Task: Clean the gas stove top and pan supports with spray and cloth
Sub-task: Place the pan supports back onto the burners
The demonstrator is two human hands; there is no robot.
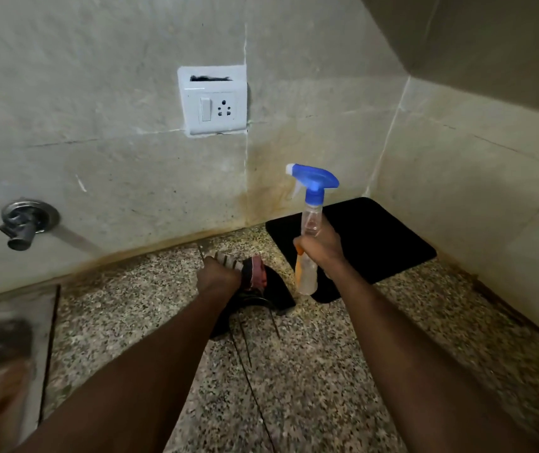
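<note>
The right grip point(322, 248) curls round a clear plastic spray bottle point(312, 207) with a blue trigger head, upright above the speckled granite bench point(310, 371). Left of it, the left grip point(219, 276) clutches a striped, bunched cloth point(255, 273).

Bare forearms point(150, 364), left grip point(219, 276), right grip point(322, 248)

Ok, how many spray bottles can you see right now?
1. The spray bottle is held upright in the right hand, in front of the black mat at the back corner of the counter. No other shows, though one could sit out of frame.
</note>
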